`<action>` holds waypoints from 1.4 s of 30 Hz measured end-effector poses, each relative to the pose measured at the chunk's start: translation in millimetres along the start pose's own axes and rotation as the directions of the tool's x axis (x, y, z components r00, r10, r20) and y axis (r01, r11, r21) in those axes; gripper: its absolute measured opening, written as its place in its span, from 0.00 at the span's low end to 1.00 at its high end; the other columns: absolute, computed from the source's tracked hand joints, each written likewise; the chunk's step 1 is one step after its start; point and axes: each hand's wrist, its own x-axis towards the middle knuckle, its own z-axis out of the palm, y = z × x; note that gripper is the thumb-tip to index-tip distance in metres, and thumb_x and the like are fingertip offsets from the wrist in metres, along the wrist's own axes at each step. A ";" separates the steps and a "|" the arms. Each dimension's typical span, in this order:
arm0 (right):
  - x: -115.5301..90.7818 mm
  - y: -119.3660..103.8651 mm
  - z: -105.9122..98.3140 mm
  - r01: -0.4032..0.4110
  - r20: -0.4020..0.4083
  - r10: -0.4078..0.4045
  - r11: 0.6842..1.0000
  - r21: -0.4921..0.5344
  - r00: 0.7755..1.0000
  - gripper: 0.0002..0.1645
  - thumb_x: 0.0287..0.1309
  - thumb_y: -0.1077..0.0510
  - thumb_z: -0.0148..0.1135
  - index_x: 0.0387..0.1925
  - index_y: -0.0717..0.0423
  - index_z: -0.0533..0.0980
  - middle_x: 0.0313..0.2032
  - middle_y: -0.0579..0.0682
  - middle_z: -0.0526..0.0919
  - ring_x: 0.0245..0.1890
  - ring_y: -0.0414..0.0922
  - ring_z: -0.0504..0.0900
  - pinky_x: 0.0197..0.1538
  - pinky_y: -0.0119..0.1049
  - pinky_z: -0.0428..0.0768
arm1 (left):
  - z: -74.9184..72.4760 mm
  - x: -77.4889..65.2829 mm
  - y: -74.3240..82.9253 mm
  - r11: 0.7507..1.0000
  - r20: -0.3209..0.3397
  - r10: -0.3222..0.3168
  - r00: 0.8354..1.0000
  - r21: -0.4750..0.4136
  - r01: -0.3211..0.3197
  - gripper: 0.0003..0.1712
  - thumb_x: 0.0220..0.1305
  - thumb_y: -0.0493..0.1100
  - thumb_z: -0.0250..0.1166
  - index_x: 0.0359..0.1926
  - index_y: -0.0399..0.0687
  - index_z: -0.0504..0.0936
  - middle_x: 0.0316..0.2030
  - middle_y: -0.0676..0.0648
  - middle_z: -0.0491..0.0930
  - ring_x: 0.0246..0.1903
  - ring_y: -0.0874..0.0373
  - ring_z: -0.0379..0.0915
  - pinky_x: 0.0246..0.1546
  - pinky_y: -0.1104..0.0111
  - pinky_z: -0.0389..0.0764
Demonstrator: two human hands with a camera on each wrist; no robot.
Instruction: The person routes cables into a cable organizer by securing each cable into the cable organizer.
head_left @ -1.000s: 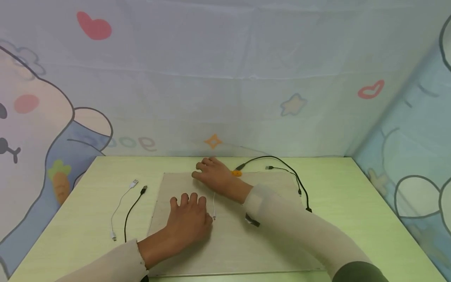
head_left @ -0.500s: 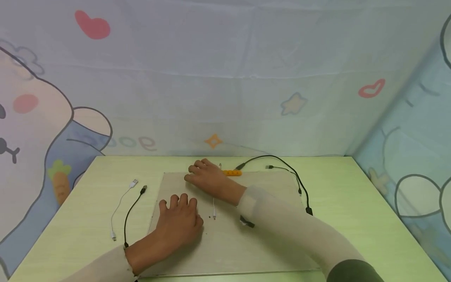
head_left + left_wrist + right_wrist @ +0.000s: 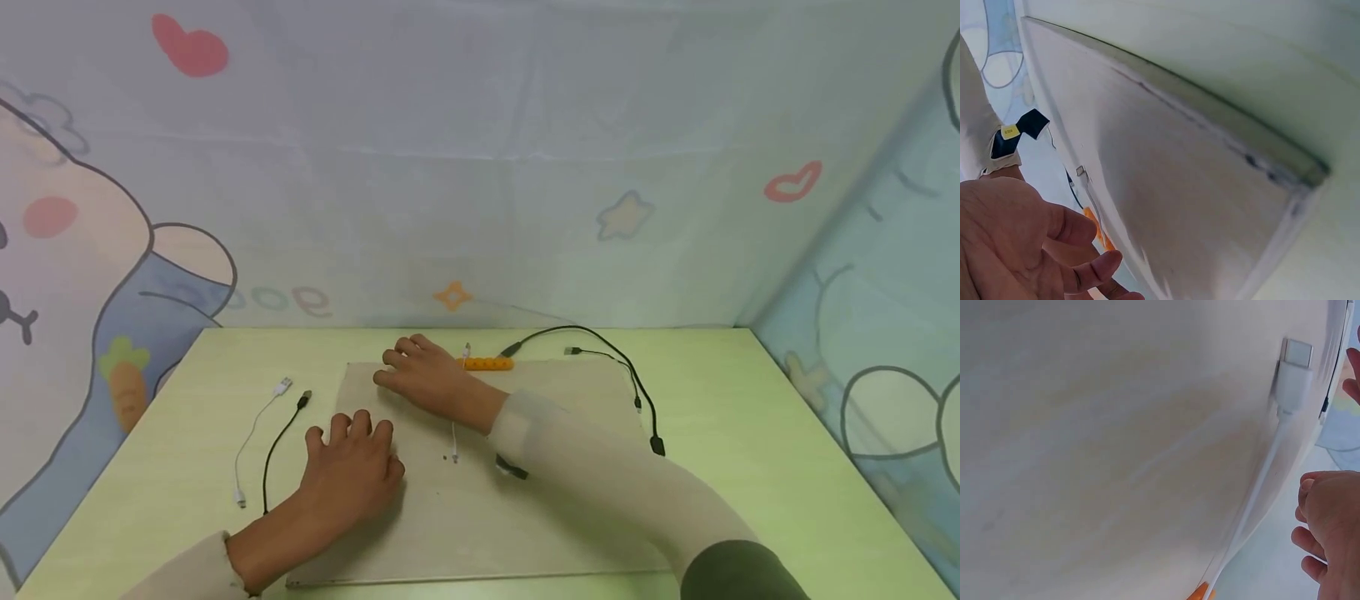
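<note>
My left hand [image 3: 348,479] is over the left part of a pale board [image 3: 480,525], its fingers loosely bent and nothing in them. Farther back, my right hand [image 3: 427,379] is likewise without any object, left of an orange cable holder strip [image 3: 491,364] at the board's back edge. A short white USB cable [image 3: 453,437] crosses that strip and runs forward on the board, partly hidden behind the right wrist. Its near plug [image 3: 1294,381] lies on the board in the right wrist view, apart from the fingers. The left wrist view shows the left palm [image 3: 1004,244] bare.
To the left on the table lie another white USB cable [image 3: 255,437] and a black one [image 3: 283,440]. A long black cable [image 3: 615,354] curves from the strip to the right, around a shorter black cable [image 3: 600,353]. A printed cloth [image 3: 480,167] hangs behind the table.
Both hands have moved left, away from the white cable on the board. The orange strip and the cable's far plug, covered by the right hand before, now show.
</note>
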 end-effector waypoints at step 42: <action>25.6 -24.0 -8.6 0.041 -0.051 -0.043 0.998 -0.046 0.998 0.17 0.89 0.57 0.54 0.64 0.32 0.80 0.63 0.37 0.85 0.64 0.43 0.81 0.75 0.38 0.75 | -6.8 -27.4 -36.4 0.996 0.018 -0.083 0.996 -0.036 0.083 0.07 0.76 0.43 0.60 0.39 0.47 0.74 0.56 0.36 0.74 0.67 0.26 0.67 0.57 0.27 0.66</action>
